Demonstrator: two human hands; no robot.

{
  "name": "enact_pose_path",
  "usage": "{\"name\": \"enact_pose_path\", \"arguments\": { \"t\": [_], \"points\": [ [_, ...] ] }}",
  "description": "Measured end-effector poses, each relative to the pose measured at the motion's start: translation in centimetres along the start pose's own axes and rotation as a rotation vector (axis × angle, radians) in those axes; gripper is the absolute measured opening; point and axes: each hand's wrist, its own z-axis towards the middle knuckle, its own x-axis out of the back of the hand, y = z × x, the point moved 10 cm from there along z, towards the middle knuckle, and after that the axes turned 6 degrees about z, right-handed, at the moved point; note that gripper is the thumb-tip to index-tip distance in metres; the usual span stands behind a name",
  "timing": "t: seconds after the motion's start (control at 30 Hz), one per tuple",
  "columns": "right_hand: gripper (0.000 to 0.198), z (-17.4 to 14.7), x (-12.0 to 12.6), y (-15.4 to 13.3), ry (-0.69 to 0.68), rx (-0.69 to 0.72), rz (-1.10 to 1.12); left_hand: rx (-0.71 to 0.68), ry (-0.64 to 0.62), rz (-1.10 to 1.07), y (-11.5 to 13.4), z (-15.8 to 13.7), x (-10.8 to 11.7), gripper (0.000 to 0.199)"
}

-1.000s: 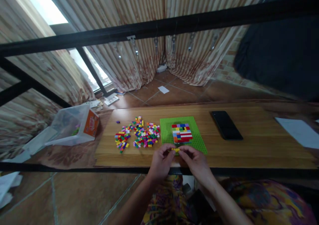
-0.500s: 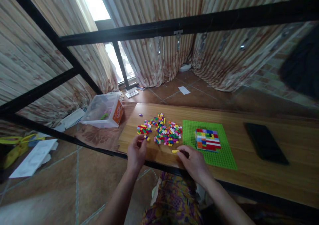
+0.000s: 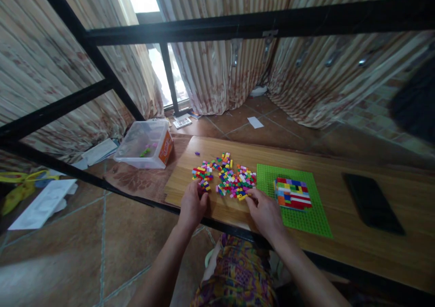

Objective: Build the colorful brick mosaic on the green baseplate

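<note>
On the wooden tabletop [image 3: 306, 159], the loose bricks [image 3: 234, 180] lie in a scattered heap between the left hand [image 3: 190, 208] and the right hand [image 3: 267, 212]. The left hand's fingers curl at the heap's near left edge; whether they pinch a brick, I cannot tell. The right hand's thumb and index finger come close together beside a yellow brick [image 3: 242, 197] at the near right edge; whether they grip it is too small to make out.

Each brick looks like hard, smooth plastic: probably very light, stiff and unlikely to break, but apt to skid or flip if pressed on a corner. Opposite long sides should give fingertips the best hold, leaving studs and underside free. The built block [image 3: 292, 193], on the green baseplate [image 3: 317, 218], likely handles as one rigid piece, best taken low by its side walls.
</note>
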Motion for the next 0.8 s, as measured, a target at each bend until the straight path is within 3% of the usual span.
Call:
{"name": "enact_pose_path", "arguments": {
  "t": [0.17, 0.37, 0.57, 0.8],
  "points": [
    [0.026, -1.1, 0.2, 0.0, 0.048, -0.012, 0.072, -0.07, -0.015, -0.061, 1.3, -0.7, -0.6, 0.037],
    [0.024, -1.8, 0.5, -0.5, 0.017, -0.003, 0.119, -0.037, -0.012, -0.204, 0.2, -0.8, -0.7, 0.035],
    [0.025, -1.6, 0.9, -0.5, 0.042, 0.033, 0.075, -0.044, 0.037, -0.295, -0.8, -0.9, -0.7, 0.035],
    [0.022, -0.4, -0.5, -1.3, -0.042, 0.095, -0.069, -0.109, 0.042, -0.279, -0.2, -1.1, -0.9, 0.036]
  ]
}}
